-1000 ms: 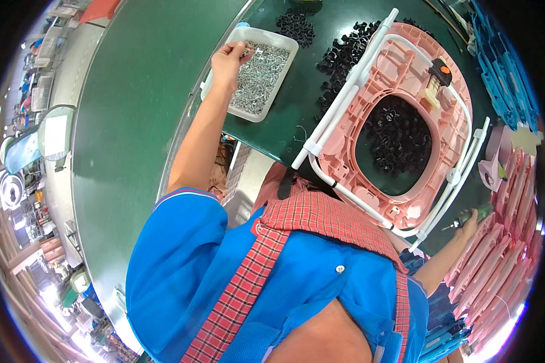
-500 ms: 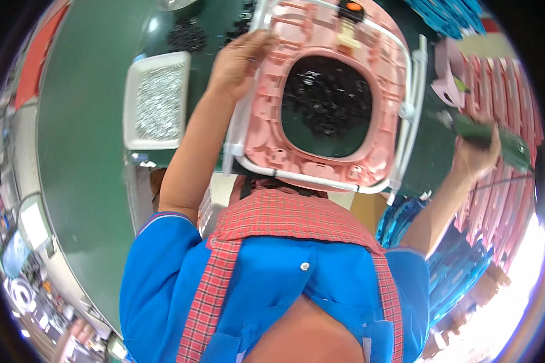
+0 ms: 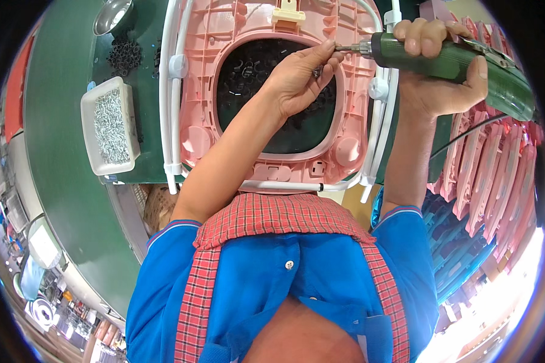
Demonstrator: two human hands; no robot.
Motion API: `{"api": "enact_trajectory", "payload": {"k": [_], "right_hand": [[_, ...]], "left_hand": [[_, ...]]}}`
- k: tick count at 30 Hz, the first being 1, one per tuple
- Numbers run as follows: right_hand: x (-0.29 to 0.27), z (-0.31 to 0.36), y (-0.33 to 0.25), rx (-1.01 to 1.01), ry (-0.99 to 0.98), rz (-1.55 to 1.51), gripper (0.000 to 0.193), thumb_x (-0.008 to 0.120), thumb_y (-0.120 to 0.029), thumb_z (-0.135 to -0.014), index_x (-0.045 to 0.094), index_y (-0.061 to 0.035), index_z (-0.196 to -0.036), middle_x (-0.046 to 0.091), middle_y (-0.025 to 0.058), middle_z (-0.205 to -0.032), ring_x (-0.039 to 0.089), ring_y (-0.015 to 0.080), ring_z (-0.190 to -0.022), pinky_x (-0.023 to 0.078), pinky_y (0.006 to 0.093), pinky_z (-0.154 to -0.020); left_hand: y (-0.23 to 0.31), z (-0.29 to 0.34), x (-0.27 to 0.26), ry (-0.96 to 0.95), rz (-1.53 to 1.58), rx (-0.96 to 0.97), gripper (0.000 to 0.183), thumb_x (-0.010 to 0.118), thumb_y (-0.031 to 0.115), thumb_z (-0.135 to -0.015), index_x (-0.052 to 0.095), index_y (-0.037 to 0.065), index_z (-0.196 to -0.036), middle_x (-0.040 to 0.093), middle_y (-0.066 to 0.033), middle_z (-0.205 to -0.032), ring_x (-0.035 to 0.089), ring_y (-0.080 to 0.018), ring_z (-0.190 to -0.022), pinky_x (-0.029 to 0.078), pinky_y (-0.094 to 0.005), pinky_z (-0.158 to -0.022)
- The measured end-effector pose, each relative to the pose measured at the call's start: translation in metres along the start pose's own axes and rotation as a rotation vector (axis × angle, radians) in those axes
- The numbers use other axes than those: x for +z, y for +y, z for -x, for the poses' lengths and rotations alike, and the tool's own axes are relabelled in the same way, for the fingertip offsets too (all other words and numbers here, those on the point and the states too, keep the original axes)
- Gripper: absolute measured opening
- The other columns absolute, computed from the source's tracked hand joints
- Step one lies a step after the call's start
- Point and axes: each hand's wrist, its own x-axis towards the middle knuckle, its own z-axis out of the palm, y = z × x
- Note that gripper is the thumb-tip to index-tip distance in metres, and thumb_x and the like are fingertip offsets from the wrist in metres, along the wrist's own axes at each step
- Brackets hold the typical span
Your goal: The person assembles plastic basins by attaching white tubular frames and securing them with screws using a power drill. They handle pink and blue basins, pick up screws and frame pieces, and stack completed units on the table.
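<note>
Swung inward since half a second ago, my green driver [image 3: 442,68], clamped in my right hand [image 3: 433,95], brings its bit [image 3: 349,48] to my left hand [image 3: 303,77], closed on small metal pieces [image 3: 317,72], probably for alignment, above the pink panel [image 3: 195,144], with tabletop [image 3: 151,148] giving elbow room before the white tray [image 3: 132,140].

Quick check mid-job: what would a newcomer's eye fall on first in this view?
Probably the big pink plastic frame in the upper middle, with white tubes along its sides and black clips visible through its opening. Next, at upper right, the green power driver in the right hand, its bit at the fingertips of the left hand. Then the white tray of silver screws at left, on the green table.
</note>
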Motion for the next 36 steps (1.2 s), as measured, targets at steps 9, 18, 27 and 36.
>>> {"api": "enact_trajectory", "payload": {"k": [9,18,27,36], "right_hand": [[0.012,-0.07,0.073,-0.135,0.003,0.38,0.033,0.058,-0.031,-0.104,0.057,0.0013,-0.113,0.055,0.0083,-0.071,0.056,0.0177,-0.064,0.051,0.0314,-0.062],[-0.022,-0.082,0.142,0.057,-0.01,0.333,0.024,0.064,-0.026,-0.103,0.058,-0.0029,-0.105,0.059,0.0074,-0.074,0.058,0.0159,-0.062,0.051,0.0312,-0.059],[-0.023,-0.078,0.166,0.207,-0.009,-0.221,0.031,0.059,-0.033,-0.106,0.056,-0.002,-0.109,0.057,0.0056,-0.071,0.059,0.0161,-0.061,0.05,0.0276,-0.058],[0.017,-0.096,0.107,-0.006,-0.141,0.143,0.043,0.05,-0.041,-0.104,0.06,-0.0001,-0.11,0.055,0.0075,-0.065,0.056,0.0192,-0.055,0.049,0.0326,-0.059]], "left_hand": [[0.002,0.009,0.006,0.08,-0.393,0.096,0.038,0.037,0.013,-0.111,0.053,-0.011,-0.136,0.065,-0.0181,-0.125,0.064,-0.0212,-0.115,0.055,-0.0343,-0.102],[0.012,0.0,-0.016,0.179,-0.385,0.229,0.027,0.048,0.016,-0.111,0.06,-0.007,-0.116,0.07,-0.018,-0.117,0.072,-0.0242,-0.106,0.061,-0.0346,-0.092],[0.035,-0.029,-0.037,0.324,-0.407,0.483,0.024,0.068,0.019,-0.103,0.067,-0.004,-0.108,0.074,-0.0097,-0.098,0.07,-0.0139,-0.085,0.057,-0.0251,-0.076],[0.052,-0.056,-0.047,0.221,-0.161,0.453,0.023,0.07,0.019,-0.101,0.067,-0.002,-0.109,0.071,-0.0056,-0.095,0.068,-0.0103,-0.08,0.06,-0.0213,-0.073]]}}
